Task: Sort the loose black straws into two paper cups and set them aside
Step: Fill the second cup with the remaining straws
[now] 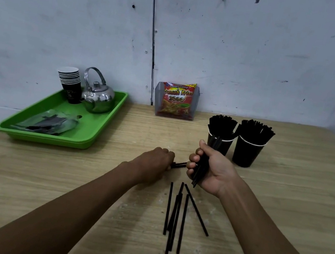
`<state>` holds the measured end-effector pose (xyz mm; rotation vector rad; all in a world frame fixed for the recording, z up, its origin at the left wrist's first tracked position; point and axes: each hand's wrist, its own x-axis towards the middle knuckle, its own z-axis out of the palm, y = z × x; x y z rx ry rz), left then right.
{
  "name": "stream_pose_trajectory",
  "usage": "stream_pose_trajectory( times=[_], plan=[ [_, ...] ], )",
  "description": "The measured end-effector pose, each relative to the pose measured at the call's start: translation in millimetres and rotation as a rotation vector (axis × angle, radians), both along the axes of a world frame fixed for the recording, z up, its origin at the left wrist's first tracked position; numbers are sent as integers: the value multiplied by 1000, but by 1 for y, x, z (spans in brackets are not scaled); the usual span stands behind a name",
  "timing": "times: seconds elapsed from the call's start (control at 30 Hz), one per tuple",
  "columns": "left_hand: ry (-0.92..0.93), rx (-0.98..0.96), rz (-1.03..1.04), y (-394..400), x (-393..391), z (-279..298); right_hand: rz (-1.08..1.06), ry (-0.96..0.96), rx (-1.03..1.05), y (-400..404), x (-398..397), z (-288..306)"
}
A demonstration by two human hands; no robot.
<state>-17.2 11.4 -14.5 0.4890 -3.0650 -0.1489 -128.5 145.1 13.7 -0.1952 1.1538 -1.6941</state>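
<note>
**Straw sorting: stock in hand and on the table**

Wooden table (66, 176) against a scuffed grey wall is carrying the stock. Two black paper cups (248, 152), right of centre, are standing packed with straws. Right hand (212, 169) is gripping a bundle of straws (199, 171); left hand (157, 158) is pinching one straw (179, 164) off the tabletop. Six loose straws (176, 213), by my count, are lying at lower centre. Risk: the bundle may be fanning and slipping if the grip slackens, and may be jamming at the crowded cup mouths.
</note>
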Motion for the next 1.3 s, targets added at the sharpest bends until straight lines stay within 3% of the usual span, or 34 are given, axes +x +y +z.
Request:
stream_pose_trajectory(
  times=[0.2,0.43,0.83,0.93,1.03,1.1,1.17,1.3],
  plan=[
    [-62,-249,43,5,1,-1,8,-2,-1,-4,2,-2],
    [-99,-223,114,4,3,-3,17,-27,-17,-7,5,-3],
    [72,-218,231,3,11,-7,-6,-136,-10,-17,8,-3],
    [219,51,313,-4,12,-4,-39,-156,-4,-23,10,-4],
    [497,715,395,-5,9,9,-81,-146,9,-33,12,-6],
    [582,1053,393,-2,10,19,-97,-128,0,-40,15,-6],
    [574,1158,343,1,12,27,-120,-82,-6,-47,20,-4],
    [549,1166,306,3,16,36,-153,-11,0,-59,26,-1]
  ],
)
